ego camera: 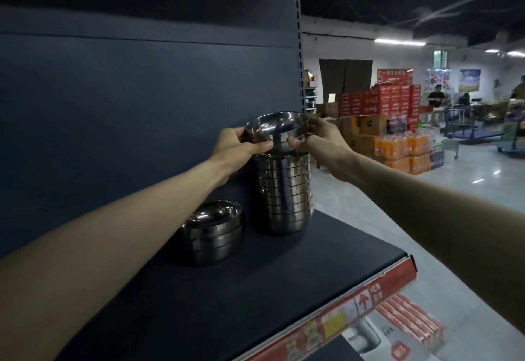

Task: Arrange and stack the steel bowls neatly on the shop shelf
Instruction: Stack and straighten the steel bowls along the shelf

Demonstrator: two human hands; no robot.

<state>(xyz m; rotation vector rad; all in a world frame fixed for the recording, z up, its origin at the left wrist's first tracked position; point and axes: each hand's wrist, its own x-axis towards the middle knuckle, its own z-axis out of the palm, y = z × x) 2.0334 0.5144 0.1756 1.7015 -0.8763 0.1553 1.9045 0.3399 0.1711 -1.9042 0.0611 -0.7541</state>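
Two stacks of steel bowls are seen on the shelf (255,289), plus one single bowl held in the hands. The tall stack (284,196) is set near the shelf's right end, close to the back panel (142,91); roughly ten rims can be counted in it, though the exact number cannot be told. The short stack (213,233) is placed just to its left and apart from it, with about four bowls nested.

The top bowl (277,130) is held directly over the tall stack. It is gripped by the left hand (241,145) on its left wall and by the right hand (321,139) on its right wall, with thumbs pressed on the near side and fingers curled round the far side. Whether it is already seated in the stack cannot be told.

The shelf surface is dark and matt, edged at the front by a red price strip (369,298), and a slotted upright (298,48) is fixed at the panel's right edge. Beyond, a pale glossy floor (426,204) is seen, with red cartons (380,102) piled high, packs of orange drink bottles (403,147), one blue trolley (468,127) and ceiling strip lights (399,42).
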